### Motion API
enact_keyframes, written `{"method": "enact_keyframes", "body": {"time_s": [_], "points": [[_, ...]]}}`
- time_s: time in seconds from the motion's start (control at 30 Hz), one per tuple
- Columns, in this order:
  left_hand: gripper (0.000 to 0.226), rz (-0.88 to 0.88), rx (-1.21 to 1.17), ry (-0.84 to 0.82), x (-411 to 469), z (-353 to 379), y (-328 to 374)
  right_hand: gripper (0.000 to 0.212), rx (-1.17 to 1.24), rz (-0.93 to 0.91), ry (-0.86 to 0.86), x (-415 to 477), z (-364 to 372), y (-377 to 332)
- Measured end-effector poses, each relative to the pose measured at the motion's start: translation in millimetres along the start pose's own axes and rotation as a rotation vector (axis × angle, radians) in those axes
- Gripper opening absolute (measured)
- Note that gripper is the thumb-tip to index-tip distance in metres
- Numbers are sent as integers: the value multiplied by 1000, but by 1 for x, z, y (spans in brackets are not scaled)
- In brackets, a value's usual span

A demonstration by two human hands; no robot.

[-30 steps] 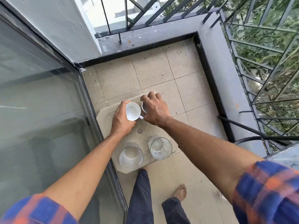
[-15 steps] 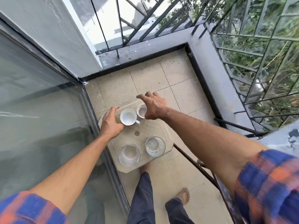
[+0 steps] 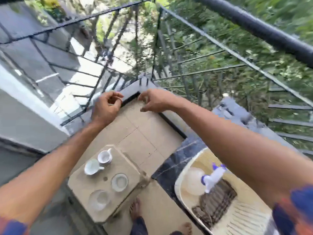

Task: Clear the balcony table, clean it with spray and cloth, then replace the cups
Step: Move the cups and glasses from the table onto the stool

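Cups, two of them white, [image 3: 92, 167] [image 3: 105, 156] stand side by side on the far part of a small beige surface [image 3: 81, 185], just ahead of my bare foot [image 3: 135, 209]. Two clear glasses [image 3: 119, 182] [image 3: 100, 200] stand on its near part. To the right, apart from the surface, a cream seat [image 3: 245, 217] carries a white spray bottle [image 3: 213, 177] that rests on a slant beside a dark cloth [image 3: 215, 199], right under my right forearm.

Farther out, both hands hang in the air over the tiled floor. My left hand [image 3: 105, 107] and right hand [image 3: 155, 102] have loosely curled fingers and hold nothing. The cups lie below and back toward me, closer to the left hand. The bottle and cloth look easier for the right hand to reach. Beyond the hands runs a black railing [image 3: 186, 72], with blurred greenery behind it.
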State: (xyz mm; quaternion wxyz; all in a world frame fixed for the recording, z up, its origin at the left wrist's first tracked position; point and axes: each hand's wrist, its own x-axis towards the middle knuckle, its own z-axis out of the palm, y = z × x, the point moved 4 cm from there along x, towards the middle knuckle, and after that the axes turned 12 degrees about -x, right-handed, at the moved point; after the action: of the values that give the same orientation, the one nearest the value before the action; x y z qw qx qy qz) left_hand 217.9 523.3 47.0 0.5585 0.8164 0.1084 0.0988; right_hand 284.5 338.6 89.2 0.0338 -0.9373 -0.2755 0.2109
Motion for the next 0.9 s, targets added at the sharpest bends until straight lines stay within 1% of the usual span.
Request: {"method": "enact_keyframes", "body": {"time_s": [0.1,0.13,0.2,0.23,0.3,0.33,0.37,0.4,0.43,0.5,0.53,0.6,0.73,0.83,0.9], "points": [[18,171,-35,-202,-11,89,94,44,82,120,163,-89,-38,72],[19,206,-52,-299,-20,123,122,44,109,172,220,-124,-45,99],[19,310,-61,-473,-47,191,170,41,151,283,313,-200,-44,149],[22,369,-61,-546,-61,224,191,39,167,343,362,-237,-40,174],[30,453,-74,-700,-90,286,224,34,244,485,436,-307,-17,221],[24,460,-66,-800,-107,320,235,32,298,571,462,-343,2,247],[12,467,-32,-907,-125,353,244,30,340,652,491,-378,20,272],[15,474,16,-1005,-143,385,252,29,361,732,528,-412,40,295],[31,488,66,-1082,-155,407,256,29,382,802,546,-436,57,312],[55,535,187,-1243,-189,460,260,32,432,969,520,-492,99,349],[63,595,256,-1287,-203,482,260,34,428,1023,500,-513,118,362],[70,693,408,-1354,-233,526,256,40,455,1104,437,-551,160,385],[81,705,735,-1473,-280,593,222,69,528,1121,291,-574,230,402],[95,786,849,-1512,-285,624,183,85,541,1083,215,-559,261,399],[98,851,935,-1536,-285,635,162,93,552,1052,199,-544,277,394]]}}
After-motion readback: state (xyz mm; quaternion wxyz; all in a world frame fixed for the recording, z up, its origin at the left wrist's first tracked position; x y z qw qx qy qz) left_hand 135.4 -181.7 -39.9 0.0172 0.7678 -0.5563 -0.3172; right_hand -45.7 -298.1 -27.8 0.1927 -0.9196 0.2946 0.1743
